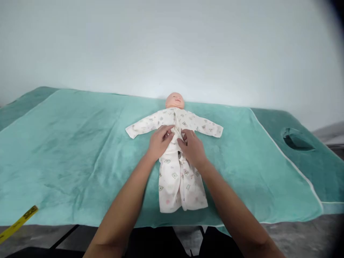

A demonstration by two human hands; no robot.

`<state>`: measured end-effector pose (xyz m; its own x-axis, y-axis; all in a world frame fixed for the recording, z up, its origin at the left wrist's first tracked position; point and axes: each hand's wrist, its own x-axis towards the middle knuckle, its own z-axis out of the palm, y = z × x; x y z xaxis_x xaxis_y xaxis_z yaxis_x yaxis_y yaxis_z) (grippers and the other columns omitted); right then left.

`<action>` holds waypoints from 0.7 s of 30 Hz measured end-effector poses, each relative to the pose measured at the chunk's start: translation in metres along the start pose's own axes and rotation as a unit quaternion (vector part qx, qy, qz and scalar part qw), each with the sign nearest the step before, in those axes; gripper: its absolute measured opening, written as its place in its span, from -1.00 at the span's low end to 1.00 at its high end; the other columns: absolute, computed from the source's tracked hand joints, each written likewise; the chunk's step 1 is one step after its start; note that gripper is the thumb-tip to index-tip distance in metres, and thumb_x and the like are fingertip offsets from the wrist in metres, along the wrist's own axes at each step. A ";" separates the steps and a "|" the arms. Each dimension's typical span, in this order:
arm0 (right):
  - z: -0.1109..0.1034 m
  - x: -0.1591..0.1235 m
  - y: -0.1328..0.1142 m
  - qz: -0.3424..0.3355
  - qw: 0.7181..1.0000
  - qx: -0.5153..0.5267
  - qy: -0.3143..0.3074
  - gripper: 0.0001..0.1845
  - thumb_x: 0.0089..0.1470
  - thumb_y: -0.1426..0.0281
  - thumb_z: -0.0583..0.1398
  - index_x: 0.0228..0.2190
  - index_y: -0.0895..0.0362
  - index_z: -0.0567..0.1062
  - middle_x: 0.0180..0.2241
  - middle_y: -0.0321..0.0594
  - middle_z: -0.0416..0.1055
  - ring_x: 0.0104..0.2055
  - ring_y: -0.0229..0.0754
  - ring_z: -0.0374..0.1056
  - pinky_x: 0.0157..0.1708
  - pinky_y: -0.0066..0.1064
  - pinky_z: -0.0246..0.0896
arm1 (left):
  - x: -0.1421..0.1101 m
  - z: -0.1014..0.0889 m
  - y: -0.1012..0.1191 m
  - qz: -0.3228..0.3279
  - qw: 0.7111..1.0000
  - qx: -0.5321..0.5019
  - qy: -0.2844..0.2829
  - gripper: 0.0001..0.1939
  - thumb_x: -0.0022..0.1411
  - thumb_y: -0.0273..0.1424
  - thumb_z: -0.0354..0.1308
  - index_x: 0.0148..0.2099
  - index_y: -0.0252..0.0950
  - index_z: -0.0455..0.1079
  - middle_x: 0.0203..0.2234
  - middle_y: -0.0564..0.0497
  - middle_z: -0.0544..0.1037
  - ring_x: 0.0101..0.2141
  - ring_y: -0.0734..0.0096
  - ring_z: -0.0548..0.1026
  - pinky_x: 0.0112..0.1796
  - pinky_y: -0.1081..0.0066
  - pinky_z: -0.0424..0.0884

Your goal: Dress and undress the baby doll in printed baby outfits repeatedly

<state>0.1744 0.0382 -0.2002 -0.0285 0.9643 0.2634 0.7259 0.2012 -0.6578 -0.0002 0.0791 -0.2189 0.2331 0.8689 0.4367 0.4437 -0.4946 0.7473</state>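
A baby doll lies on its back with its head toward the wall. It wears a white printed shirt with the sleeves spread out to both sides, and matching trousers. Over the doll's belly, my left hand pinches the shirt's front with thumb and fingers. From the other side my right hand grips the front a few centimetres away, its fingers curled into the cloth. What fastens the front between my fingertips is too small to make out.
A green cloth covers the table, with some creases to the left. A darker green cover shows at the right, with an oval opening in it. The white wall stands behind. Yellow tape shows at the lower left.
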 end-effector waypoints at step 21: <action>0.004 0.050 -0.021 0.054 0.993 -0.104 0.027 -0.90 0.10 0.34 0.13 -0.45 0.06 0.37 -0.48 -0.24 0.41 -0.40 -0.13 0.29 -0.38 -0.35 0.09 | 0.026 -0.012 0.000 -0.029 0.982 -0.169 0.079 -0.88 0.20 -0.30 0.21 -0.29 -0.23 0.46 -0.22 0.00 0.50 -0.22 0.39 0.44 -0.29 0.41 0.33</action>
<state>0.1554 0.0824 -0.1758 0.0906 0.9663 0.2408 0.8488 0.0515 -0.5263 -0.0048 0.1013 -0.2016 0.0672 0.8952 0.4405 0.1337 -0.4456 0.8852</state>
